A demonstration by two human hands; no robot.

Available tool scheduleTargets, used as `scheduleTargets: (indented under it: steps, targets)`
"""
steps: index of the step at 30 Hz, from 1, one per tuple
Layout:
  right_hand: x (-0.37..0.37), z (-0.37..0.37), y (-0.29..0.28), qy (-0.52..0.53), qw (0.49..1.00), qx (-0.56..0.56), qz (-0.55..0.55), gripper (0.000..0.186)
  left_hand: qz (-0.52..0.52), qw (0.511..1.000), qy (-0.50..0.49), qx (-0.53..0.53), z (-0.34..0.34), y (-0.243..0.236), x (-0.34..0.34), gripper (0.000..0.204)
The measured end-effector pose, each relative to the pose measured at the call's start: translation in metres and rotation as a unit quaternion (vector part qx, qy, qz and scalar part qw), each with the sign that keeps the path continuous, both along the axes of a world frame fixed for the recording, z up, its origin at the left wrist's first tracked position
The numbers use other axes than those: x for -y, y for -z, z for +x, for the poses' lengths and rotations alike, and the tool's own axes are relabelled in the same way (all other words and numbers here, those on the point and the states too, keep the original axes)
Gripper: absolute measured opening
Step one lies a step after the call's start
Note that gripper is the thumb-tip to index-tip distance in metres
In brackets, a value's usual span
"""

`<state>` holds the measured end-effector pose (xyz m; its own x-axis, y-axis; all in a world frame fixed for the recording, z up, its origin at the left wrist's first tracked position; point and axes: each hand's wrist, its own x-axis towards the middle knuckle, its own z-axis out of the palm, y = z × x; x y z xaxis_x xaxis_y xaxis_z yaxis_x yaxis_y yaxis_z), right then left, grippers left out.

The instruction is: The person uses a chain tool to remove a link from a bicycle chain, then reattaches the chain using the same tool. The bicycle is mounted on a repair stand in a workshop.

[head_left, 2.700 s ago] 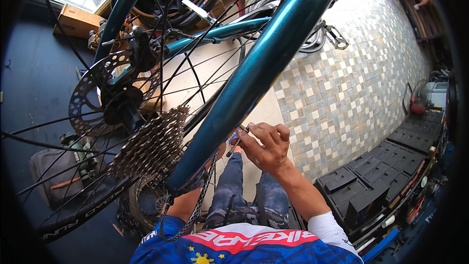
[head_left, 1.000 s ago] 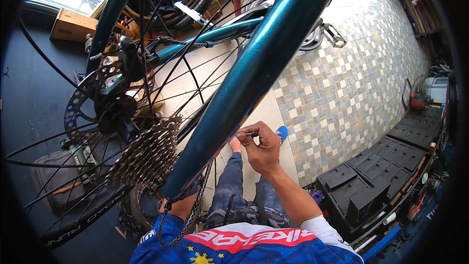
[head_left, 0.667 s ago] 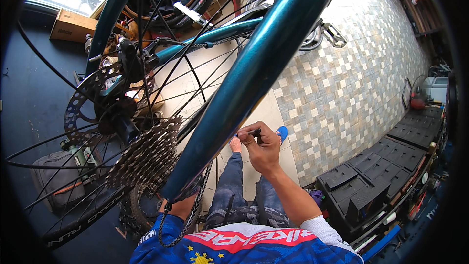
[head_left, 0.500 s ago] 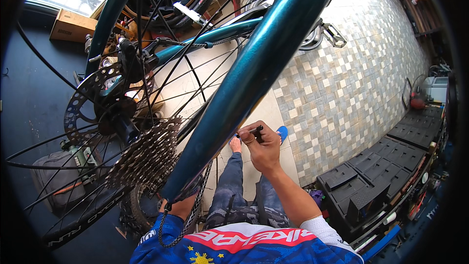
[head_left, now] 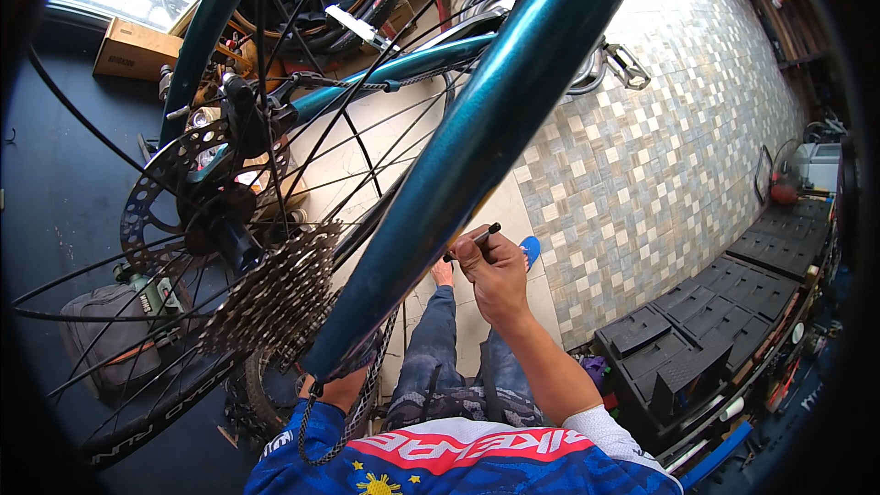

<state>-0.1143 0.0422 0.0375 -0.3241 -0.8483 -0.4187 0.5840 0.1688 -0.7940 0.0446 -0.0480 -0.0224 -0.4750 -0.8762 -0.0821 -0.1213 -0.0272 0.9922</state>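
Observation:
My right hand (head_left: 498,282) is closed just right of the bicycle frame's thick teal tube (head_left: 449,165). Thumb and fingers pinch a short thin metal rod with a black tip (head_left: 493,228), which points up and to the right. Its other end reaches toward the tube's underside; whether it touches there I cannot tell. Of my left arm, only part of the forearm (head_left: 337,391) shows below the tube, and the hand is hidden behind it. Left of the tube are the rear cassette (head_left: 280,293), a disc brake rotor (head_left: 151,192) and the wheel's black spokes. The chain (head_left: 353,417) hangs near my left forearm.
Black plastic bins (head_left: 706,312) line the right side, with tools beyond them. A grey bag (head_left: 110,335) sits at the left behind the wheel. A cardboard box (head_left: 137,48), another bike wheel (head_left: 367,0) and a pedal (head_left: 627,67) are farther off. Tiled floor (head_left: 642,174) spreads to the right.
The rod in my right hand has tilted, its black tip now higher and slightly farther right. My right hand has barely shifted, and the tube and wheel have moved slightly in view.

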Motion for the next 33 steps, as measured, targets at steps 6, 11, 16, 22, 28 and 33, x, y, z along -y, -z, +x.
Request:
scheduleTargets:
  steps: [6,11,16,22,28,33]
  targets:
    - [0.000,0.001,0.005,0.010,0.997,0.079,-0.009,0.031,-0.007,1.000,-0.010,-0.010,-0.002,-0.003,-0.003,0.041]
    - [0.002,0.002,0.006,0.027,0.989,0.147,-0.004,0.031,-0.016,1.000,0.013,0.000,0.000,-0.005,0.002,0.041]
    - [0.002,0.001,0.002,0.023,0.983,0.180,0.006,0.028,-0.022,1.000,0.021,0.003,-0.004,-0.009,0.003,0.041]
    - [0.004,-0.002,-0.001,0.019,0.969,0.244,0.041,0.030,-0.022,0.999,0.028,0.009,-0.008,-0.015,0.005,0.044]
    - [0.005,-0.005,-0.003,0.016,0.951,0.302,0.064,0.031,-0.022,0.999,0.034,0.013,-0.006,-0.011,0.007,0.048]
    - [0.005,-0.007,-0.004,0.018,0.933,0.352,0.072,0.031,-0.027,0.999,0.036,0.014,-0.007,-0.011,0.009,0.051]
